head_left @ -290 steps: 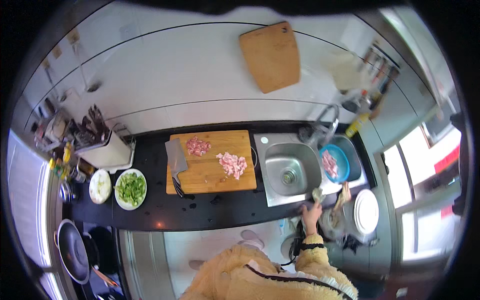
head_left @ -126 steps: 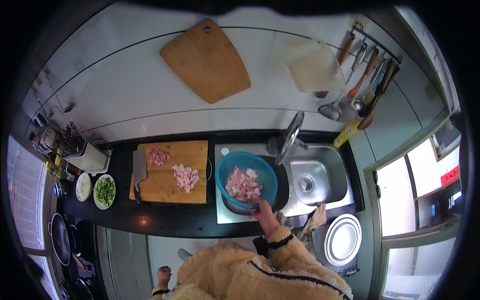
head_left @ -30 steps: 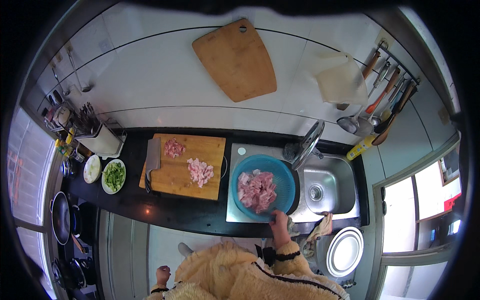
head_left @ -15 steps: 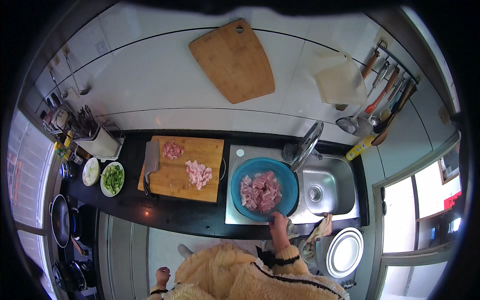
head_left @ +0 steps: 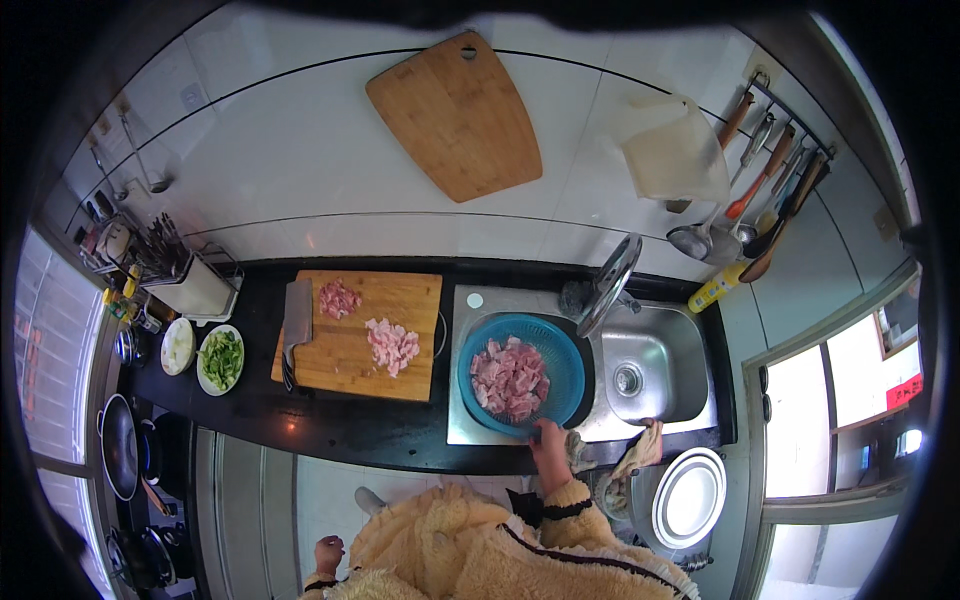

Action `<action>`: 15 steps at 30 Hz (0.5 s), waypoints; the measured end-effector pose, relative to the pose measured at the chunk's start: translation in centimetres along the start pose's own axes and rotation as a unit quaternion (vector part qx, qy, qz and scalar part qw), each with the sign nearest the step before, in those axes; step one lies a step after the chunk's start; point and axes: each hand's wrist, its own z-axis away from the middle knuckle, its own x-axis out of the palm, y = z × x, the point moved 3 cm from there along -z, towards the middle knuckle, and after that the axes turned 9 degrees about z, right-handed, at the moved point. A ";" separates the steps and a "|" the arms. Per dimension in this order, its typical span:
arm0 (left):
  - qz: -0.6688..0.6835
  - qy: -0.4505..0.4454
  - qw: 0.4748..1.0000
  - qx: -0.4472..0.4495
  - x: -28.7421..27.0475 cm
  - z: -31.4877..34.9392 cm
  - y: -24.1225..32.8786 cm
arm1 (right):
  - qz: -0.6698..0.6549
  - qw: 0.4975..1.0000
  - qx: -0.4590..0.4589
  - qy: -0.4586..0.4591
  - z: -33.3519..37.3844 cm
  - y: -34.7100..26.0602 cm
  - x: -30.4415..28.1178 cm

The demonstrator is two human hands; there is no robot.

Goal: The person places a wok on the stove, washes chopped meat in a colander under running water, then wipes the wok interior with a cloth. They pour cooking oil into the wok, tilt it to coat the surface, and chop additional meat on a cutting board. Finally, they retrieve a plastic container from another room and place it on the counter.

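My right hand grips the near rim of a blue plastic colander, fingers closed over its edge. Chunks of raw pink meat are heaped inside it. The colander stands over the left part of the steel sink. Low on the left, away from the counter, my left hand hangs with its fingers curled in and nothing visible in them. Left of the sink, a wooden cutting board bears a cleaver, a pile of dark red chopped meat and a pile of paler diced meat.
A curved faucet rises behind the colander, beside the right basin. Rags drape over the counter's front edge. On the left are a bowl of green vegetables, a small white dish, a knife block and a pan.
The meat has shifted into a more compact heap inside the colander. Still held at the rim, the colander has moved slightly left. My left hand stays low, much as before.
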 end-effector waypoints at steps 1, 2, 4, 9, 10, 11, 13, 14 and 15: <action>-0.004 0.001 1.000 0.006 -0.1 0.3 0.0 | 0.010 1.000 -0.008 -0.010 -0.3 -0.2 0.1; -0.005 -0.010 1.000 0.020 -0.2 0.6 0.2 | 0.022 0.999 -0.022 -0.019 -0.6 -0.5 0.4; -0.018 -0.025 0.998 0.046 -0.4 1.0 0.4 | 0.015 1.000 -0.008 -0.019 -1.3 -0.6 0.8; 0.027 0.006 0.999 0.017 -0.3 1.4 0.1 | 0.029 1.000 0.013 0.002 -3.9 -0.2 1.2; 0.010 0.014 1.000 0.007 -0.3 1.4 0.0 | 0.033 0.999 0.023 0.011 -4.6 0.0 1.1; 0.024 0.014 1.000 0.004 -0.2 1.5 -0.2 | 0.038 0.999 0.030 0.015 -5.3 0.1 1.0; 0.009 0.025 1.000 -0.007 -0.2 1.5 -0.5 | 0.044 0.999 0.029 -0.010 -6.7 0.4 1.0; 0.013 0.023 1.000 -0.010 -0.2 1.5 -0.6 | 0.054 0.998 0.025 -0.005 -7.3 0.4 1.1; 0.014 0.021 1.000 -0.013 -0.3 1.4 -0.8 | 0.046 0.998 0.024 -0.025 -7.9 0.6 1.4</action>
